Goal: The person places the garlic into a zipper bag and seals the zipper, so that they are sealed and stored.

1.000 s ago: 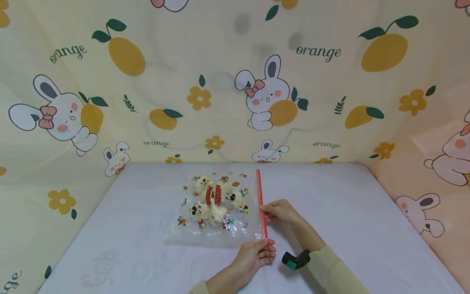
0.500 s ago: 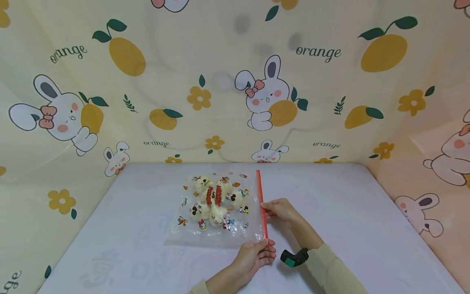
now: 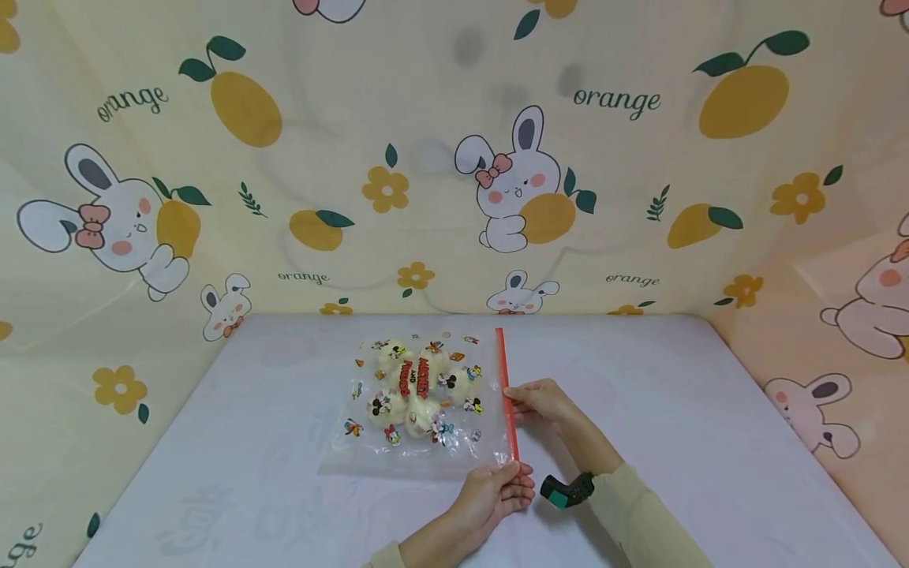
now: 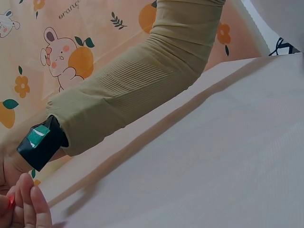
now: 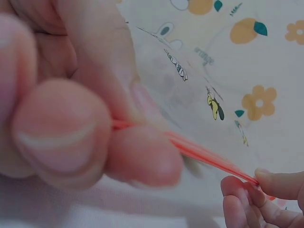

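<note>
A clear zip bag (image 3: 469, 442) printed with cartoon figures lies on the white table, holding several pale rounded things (image 3: 420, 418) whose kind is unclear through the plastic. Its red zip edge (image 3: 500, 355) runs along the right side. At the near end of this edge, my left hand (image 3: 486, 498) pinches the bag's corner between thumb and finger. Farther up, about midway, my right hand (image 3: 545, 404) pinches the red edge. Close up in the right wrist view, the thumb and finger of my right hand (image 5: 90, 109) squeeze the red strip (image 5: 209, 160), which stretches toward my left hand (image 5: 266, 199).
The white table (image 3: 682, 410) stands against cloth walls (image 3: 426, 181) printed with rabbits and oranges. A black band with a green patch (image 3: 566, 491) sits on the right wrist, beside the beige sleeve (image 3: 639, 513).
My right hand has slid slightly up the red zip edge, away from my left hand. The left hand and the bag stay where they were.
</note>
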`<action>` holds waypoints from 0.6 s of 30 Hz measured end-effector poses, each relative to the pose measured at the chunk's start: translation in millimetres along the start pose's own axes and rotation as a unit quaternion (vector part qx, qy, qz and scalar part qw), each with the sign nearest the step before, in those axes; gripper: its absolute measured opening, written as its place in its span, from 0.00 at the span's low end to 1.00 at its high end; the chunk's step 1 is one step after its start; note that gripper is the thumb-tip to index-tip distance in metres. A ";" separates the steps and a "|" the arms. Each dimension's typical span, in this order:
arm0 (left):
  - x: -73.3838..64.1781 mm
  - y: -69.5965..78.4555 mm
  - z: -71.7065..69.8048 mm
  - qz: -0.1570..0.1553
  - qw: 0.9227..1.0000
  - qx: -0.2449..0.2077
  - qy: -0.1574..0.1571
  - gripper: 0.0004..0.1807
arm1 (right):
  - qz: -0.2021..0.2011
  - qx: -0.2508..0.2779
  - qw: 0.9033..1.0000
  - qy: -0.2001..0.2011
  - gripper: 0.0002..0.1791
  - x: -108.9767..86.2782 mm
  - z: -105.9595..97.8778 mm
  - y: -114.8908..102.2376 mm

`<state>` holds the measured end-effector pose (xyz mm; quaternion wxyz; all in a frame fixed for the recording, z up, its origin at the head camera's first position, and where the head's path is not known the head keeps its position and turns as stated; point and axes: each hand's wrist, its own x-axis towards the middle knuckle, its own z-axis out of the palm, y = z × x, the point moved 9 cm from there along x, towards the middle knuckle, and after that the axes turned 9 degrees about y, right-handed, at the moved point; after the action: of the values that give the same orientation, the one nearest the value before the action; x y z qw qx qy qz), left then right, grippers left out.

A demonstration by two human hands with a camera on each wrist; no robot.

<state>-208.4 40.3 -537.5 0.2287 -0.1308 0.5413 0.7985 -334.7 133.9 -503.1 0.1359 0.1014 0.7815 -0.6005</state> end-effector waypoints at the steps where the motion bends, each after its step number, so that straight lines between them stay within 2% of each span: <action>1: -0.2 0.4 0.2 0.001 1.000 0.000 -0.001 0.19 | 0.001 0.001 1.000 0.001 0.18 0.4 -0.2 0.0; 18: -0.2 -1.3 -0.7 -0.007 1.000 0.004 0.005 0.19 | 0.016 0.007 1.000 -0.010 0.19 3.6 -0.2 1.6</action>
<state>-207.6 40.0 -538.7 0.2320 -0.1375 0.5446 0.7942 -337.6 134.6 -505.7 0.1526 0.1093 0.7739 -0.6049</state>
